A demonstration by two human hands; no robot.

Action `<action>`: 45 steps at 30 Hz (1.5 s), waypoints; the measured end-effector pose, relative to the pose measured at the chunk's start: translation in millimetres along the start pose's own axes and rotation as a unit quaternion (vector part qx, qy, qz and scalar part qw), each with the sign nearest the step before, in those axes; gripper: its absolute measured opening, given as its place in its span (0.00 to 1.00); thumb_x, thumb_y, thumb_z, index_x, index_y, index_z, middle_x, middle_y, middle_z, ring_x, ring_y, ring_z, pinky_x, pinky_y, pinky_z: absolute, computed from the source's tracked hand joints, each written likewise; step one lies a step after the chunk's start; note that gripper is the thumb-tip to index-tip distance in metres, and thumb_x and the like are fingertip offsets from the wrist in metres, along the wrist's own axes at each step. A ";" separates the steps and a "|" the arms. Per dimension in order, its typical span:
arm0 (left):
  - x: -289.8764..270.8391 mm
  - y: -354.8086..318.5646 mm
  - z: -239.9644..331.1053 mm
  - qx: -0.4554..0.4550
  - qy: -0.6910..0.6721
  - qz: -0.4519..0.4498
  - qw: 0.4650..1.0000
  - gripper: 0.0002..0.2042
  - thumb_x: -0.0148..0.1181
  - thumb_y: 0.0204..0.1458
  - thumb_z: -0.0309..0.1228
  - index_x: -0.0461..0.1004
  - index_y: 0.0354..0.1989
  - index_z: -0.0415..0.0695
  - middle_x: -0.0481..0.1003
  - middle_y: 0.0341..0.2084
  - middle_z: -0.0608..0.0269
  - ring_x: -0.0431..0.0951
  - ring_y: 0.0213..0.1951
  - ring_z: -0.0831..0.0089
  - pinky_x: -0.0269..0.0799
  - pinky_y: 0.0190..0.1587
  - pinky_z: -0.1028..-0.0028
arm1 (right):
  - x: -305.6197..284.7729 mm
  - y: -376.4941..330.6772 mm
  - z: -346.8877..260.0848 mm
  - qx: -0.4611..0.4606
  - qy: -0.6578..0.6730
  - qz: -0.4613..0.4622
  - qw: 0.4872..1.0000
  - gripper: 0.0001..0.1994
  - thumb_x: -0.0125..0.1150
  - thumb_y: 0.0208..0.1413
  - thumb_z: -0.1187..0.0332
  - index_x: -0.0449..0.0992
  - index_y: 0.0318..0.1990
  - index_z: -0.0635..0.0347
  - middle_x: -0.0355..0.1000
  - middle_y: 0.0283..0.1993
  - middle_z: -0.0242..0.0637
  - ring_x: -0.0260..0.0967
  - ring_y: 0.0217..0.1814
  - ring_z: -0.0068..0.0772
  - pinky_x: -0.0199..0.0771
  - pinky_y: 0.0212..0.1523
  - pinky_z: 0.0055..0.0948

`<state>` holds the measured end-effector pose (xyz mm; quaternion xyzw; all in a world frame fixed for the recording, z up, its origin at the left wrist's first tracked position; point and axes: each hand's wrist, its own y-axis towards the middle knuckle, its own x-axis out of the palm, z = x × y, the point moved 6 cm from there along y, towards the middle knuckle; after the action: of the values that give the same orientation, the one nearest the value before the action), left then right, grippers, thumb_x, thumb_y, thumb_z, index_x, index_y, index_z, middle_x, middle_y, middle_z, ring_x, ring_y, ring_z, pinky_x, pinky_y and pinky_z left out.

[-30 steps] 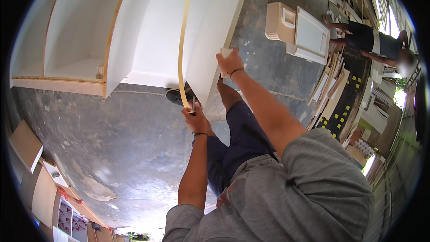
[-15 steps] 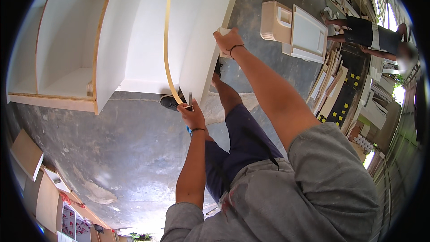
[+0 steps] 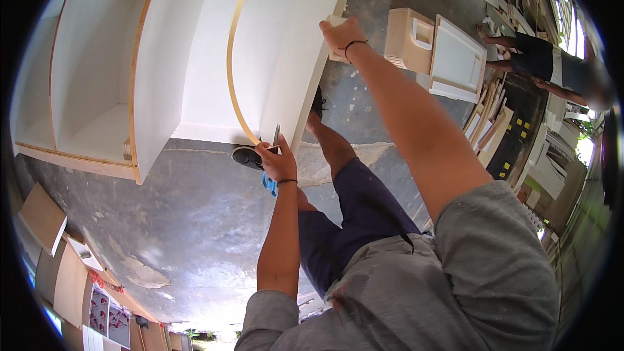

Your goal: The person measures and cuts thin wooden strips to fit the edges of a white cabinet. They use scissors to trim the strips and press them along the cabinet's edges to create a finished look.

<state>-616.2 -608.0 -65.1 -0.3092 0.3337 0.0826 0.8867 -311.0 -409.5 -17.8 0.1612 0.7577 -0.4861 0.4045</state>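
My left hand (image 3: pixel 279 161) is closed around a pair of scissors (image 3: pixel 277 135), with a dark blade pointing up and blue handles below the palm. The end of a long, thin yellowish strip (image 3: pixel 229 58) is pinched in the same fingers; from there it bows up across the white panels. My right hand (image 3: pixel 346 36) grips a pale block (image 3: pixel 337 20) against the long edge of a white cabinet panel (image 3: pixel 302 45). Part of the block is hidden by the fingers.
Left of the panel stands an open white cabinet (image 3: pixel 156 58) with raw brown edges. At the right lie a pale wooden drawer-like box (image 3: pixel 406 39), a white framed panel (image 3: pixel 458 58) and stacked wood strips (image 3: pixel 487 117). Another person (image 3: pixel 552 65) stands beyond. My shoe (image 3: pixel 247 156) is beside the panel.
My right hand has slid with the block farther away along the panel edge. The strip bows more to the left. My left hand stays nearly in place.
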 end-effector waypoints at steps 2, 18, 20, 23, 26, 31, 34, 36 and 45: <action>7.4 5.2 6.3 0.026 0.023 0.024 0.999 0.21 0.63 0.52 0.44 0.60 0.38 0.42 0.72 0.29 0.46 0.77 0.32 0.47 0.70 0.33 0.55 | -12.3 16.0 -8.2 -0.005 -0.007 -0.005 1.000 0.42 0.57 0.50 0.48 0.53 0.62 0.74 0.67 0.58 0.58 0.68 0.60 0.51 0.69 0.59 0.42; 30.7 27.3 49.4 0.017 0.114 0.071 0.991 0.20 0.61 0.54 0.45 0.61 0.41 0.44 0.75 0.29 0.46 0.78 0.33 0.47 0.70 0.33 0.54 | -34.8 16.4 -21.5 -0.023 0.001 -0.053 0.998 0.41 0.59 0.49 0.49 0.54 0.62 0.72 0.68 0.58 0.56 0.68 0.61 0.48 0.66 0.62 0.36; 28.2 21.3 51.8 -0.010 0.126 0.055 0.990 0.20 0.61 0.53 0.43 0.61 0.41 0.44 0.76 0.29 0.48 0.79 0.32 0.49 0.71 0.33 0.55 | -38.3 12.3 -22.8 -0.011 -0.004 -0.081 0.997 0.40 0.58 0.50 0.48 0.54 0.61 0.72 0.69 0.58 0.56 0.69 0.60 0.48 0.66 0.62 0.36; 31.7 20.8 49.3 -0.015 0.106 0.049 0.993 0.19 0.61 0.53 0.43 0.61 0.41 0.44 0.76 0.30 0.47 0.79 0.32 0.49 0.71 0.33 0.55 | -43.0 14.6 -24.9 0.002 0.007 -0.103 0.995 0.39 0.57 0.50 0.48 0.54 0.61 0.70 0.69 0.57 0.54 0.69 0.60 0.46 0.67 0.61 0.37; 30.1 21.5 41.7 -0.015 0.083 0.051 0.995 0.19 0.61 0.53 0.42 0.62 0.40 0.43 0.75 0.29 0.46 0.78 0.31 0.49 0.71 0.32 0.54 | -38.0 28.7 -23.6 0.021 0.039 -0.093 0.995 0.39 0.56 0.51 0.47 0.54 0.61 0.69 0.69 0.57 0.55 0.69 0.60 0.46 0.68 0.61 0.37; 27.5 15.9 42.5 0.037 0.087 0.060 0.994 0.20 0.60 0.55 0.43 0.62 0.41 0.41 0.74 0.26 0.43 0.76 0.30 0.44 0.69 0.32 0.54 | -55.5 52.9 -39.4 0.017 -0.008 -0.033 0.999 0.37 0.56 0.52 0.48 0.55 0.60 0.68 0.67 0.59 0.55 0.69 0.60 0.46 0.68 0.61 0.37; 21.0 10.8 35.4 0.028 0.068 0.022 0.997 0.20 0.61 0.54 0.42 0.61 0.41 0.41 0.73 0.27 0.42 0.76 0.30 0.44 0.69 0.32 0.54 | -69.5 52.6 -56.2 0.012 -0.008 -0.051 0.999 0.37 0.56 0.52 0.48 0.54 0.60 0.70 0.68 0.58 0.55 0.68 0.60 0.46 0.68 0.61 0.37; 18.9 5.9 32.9 0.033 0.062 0.022 0.997 0.19 0.61 0.54 0.42 0.61 0.41 0.41 0.73 0.27 0.41 0.76 0.31 0.43 0.69 0.32 0.55 | -74.6 67.2 -60.2 0.026 -0.007 -0.053 0.998 0.37 0.56 0.52 0.49 0.54 0.59 0.71 0.68 0.58 0.55 0.68 0.60 0.46 0.68 0.60 0.37; 14.7 -1.4 51.4 0.004 0.051 0.022 0.998 0.18 0.61 0.54 0.40 0.59 0.40 0.43 0.72 0.26 0.44 0.76 0.30 0.43 0.68 0.31 0.53 | -100.2 109.2 -77.4 0.014 -0.016 -0.018 1.000 0.39 0.56 0.51 0.48 0.54 0.60 0.73 0.67 0.58 0.56 0.69 0.60 0.46 0.69 0.59 0.36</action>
<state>-576.6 -579.0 -43.7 -0.3019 0.3859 0.0843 0.8676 -214.6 -275.6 8.6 0.1456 0.7472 -0.5059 0.4057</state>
